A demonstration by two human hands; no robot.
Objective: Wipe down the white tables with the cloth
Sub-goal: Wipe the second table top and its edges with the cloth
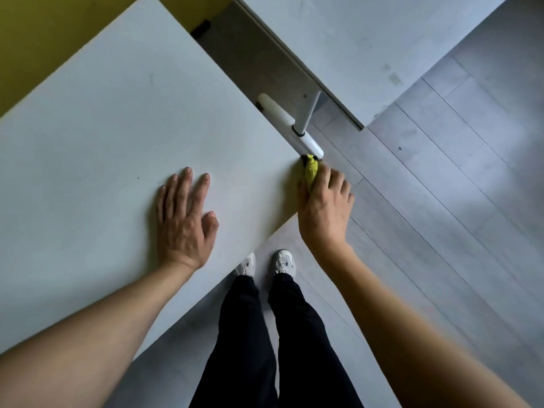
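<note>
A large white table fills the left and middle of the view. My left hand lies flat on its top, fingers straight and spread. At the table's right corner my right hand grips a bunched yellow-green cloth against the table's edge, with my fingers curled over the side. Only the tip of the cloth shows past my hand. A second white table stands at the upper right, apart from the first.
A white table leg and foot bar stand in the gap between the two tables. Grey plank floor spreads to the right. My legs and white shoes stand at the table's near edge. A yellow wall lies upper left.
</note>
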